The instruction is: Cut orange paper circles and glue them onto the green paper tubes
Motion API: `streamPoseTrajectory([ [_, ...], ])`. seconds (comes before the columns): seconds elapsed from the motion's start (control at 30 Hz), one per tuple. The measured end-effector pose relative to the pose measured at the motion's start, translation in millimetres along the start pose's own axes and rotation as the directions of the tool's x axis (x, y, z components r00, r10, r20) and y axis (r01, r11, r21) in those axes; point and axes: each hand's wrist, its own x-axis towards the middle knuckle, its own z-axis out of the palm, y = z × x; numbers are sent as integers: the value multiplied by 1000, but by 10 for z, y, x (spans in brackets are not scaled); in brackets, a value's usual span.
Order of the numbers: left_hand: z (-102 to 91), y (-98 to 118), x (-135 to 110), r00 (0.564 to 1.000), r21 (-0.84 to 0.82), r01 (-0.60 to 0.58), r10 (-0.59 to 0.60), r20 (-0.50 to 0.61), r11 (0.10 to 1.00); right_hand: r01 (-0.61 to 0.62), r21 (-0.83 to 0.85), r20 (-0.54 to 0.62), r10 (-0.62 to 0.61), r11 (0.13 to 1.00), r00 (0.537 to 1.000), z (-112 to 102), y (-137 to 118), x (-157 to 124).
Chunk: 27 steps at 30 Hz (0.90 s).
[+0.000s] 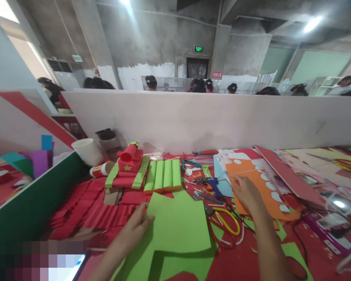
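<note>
At its left edge, my left hand pinches a bright green sheet, raised a little over more green sheets. Above an orange sheet with white scalloped shapes is my right hand, its fingers bent together by a small white piece; what they grip is not clear. Between the hands lie yellow-handled scissors, a red-handled tool and a blue glue gun. Behind the green sheet are green paper rolls and a red paper tank model with a star.
Folded red paper strips cover the left side, by a green board. A white cup stands at the back. A white partition closes off the far side. A purple power strip and cables lie right.
</note>
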Motion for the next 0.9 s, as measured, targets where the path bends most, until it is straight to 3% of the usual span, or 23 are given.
streamPoseTrajectory([
  [0.07, 112, -65, -39, 996, 45, -23, 19, 88, 999, 79, 18, -4, -78, 997, 997, 23, -166, -35],
  [0.2, 196, -51, -100, 986, 231, -105, 70, 154, 967, 232, 150, 242, -263, 961, 934, 100, -678, -192],
  [0.33, 207, 30, -101, 978, 445, -182, 116, 172, 877, 356, -12, 348, -330, 934, 878, 258, -997, -307],
  [0.5, 270, 27, -124, 966, 500, -237, 146, 215, 833, 346, -217, 368, -252, 913, 895, 407, -996, -271],
  [0.7, 304, 41, -170, 963, 497, -240, 140, 231, 834, 352, -296, 370, -233, 888, 899, 460, -1042, -266],
  [0.8, 278, 49, -187, 963, 425, -250, 176, 205, 870, 355, -288, 343, -251, 889, 905, 421, -1104, -290],
  [0.9, 247, 54, -214, 959, 264, -274, 240, 153, 925, 378, -161, 250, -333, 912, 909, 363, -1138, -286],
])
